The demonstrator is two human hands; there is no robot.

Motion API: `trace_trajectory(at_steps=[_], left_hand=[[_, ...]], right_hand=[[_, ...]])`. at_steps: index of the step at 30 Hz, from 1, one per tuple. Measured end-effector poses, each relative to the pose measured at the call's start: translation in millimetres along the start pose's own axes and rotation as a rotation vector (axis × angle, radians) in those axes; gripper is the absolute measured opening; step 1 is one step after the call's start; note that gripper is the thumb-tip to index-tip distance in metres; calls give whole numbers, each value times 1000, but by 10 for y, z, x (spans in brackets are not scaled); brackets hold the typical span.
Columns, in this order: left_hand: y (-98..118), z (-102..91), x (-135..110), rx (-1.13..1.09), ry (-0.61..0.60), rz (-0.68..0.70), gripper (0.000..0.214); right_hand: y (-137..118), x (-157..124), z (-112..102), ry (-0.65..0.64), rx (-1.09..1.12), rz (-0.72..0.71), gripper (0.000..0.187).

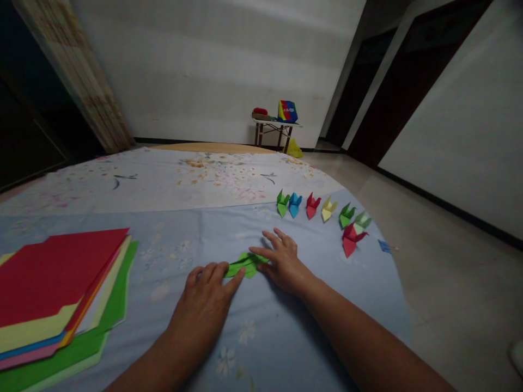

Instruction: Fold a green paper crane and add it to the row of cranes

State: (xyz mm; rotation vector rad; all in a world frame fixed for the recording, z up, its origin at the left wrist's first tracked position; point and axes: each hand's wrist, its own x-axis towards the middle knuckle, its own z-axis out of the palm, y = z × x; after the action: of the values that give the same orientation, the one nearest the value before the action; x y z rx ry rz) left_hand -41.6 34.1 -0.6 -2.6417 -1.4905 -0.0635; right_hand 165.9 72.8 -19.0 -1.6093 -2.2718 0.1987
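Lettering, one entry: white characters across a box [288, 111] in yellow, red and blue, standing on the small table [281, 124] by the far wall; too small to read from where I stand. Other legible labels, brands, numbers or signs: none.

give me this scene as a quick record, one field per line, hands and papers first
left hand: left hand, thumb and fingertips at the green paper's near left part
right hand: right hand, fingers spread, at the paper's right end
between hands: folded green paper, on the cloth
folded figures: seven paper figures to the right: two green, one pale green, one blue, two red, one yellow
left side: stack of coloured paper, red on top
surface: floral tablecloth
background: small table by the wall
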Motion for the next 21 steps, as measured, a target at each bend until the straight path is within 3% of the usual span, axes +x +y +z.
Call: trace_trajectory(at_steps=[6, 15, 21], left_hand=[[-32, 87, 19, -102, -44, 41, 51], [-132, 25, 31, -165, -148, 23, 58], [-123, -3, -24, -153, -102, -7, 52]], right_hand=[[-39, -24, -27, -28, -101, -99, 28], [-29, -32, -111, -116, -134, -26, 31], [-16, -15, -105, -120, -99, -37, 30]])
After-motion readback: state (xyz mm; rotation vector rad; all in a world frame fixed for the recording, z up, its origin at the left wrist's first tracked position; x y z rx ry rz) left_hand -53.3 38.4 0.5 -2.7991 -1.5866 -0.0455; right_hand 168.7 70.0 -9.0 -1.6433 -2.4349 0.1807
